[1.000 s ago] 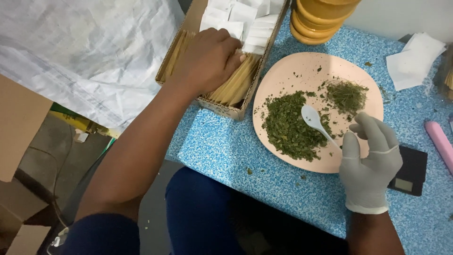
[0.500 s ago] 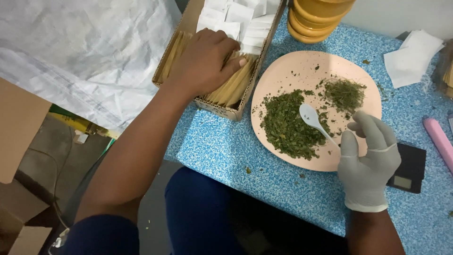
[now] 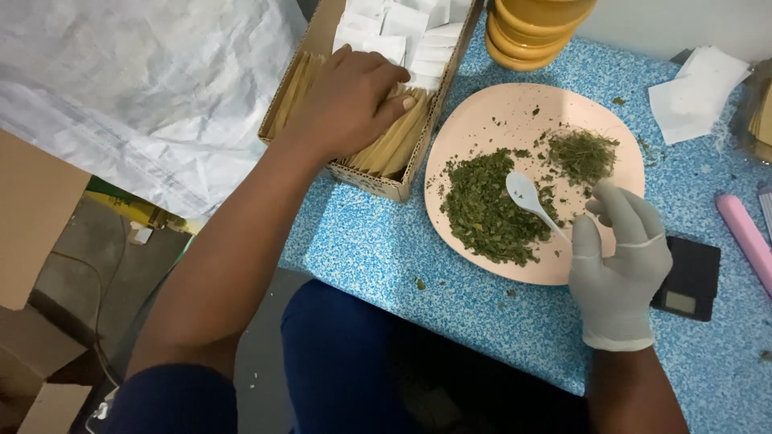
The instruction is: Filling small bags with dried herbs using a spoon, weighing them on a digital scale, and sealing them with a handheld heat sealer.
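Cardboard box [image 3: 402,173]: at ten o'clock of the plate, entered by the bare left hand [image 3: 350,100], laid flat on tan sleeves [image 3: 394,145], nothing seen pinched.
Change: hardly any (hand unmoved).
Gloved right hand [image 3: 619,265]: closed on white spoon [image 3: 531,201], over green herbs [image 3: 486,209] on pink plate [image 3: 482,120].

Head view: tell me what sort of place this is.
Probably a small hand-packing workstation for dried herbs or tea. A pink plate holds dried green leaves, the gloved right hand holds a white spoon, and the left hand reaches into a cardboard box of paper sachets.
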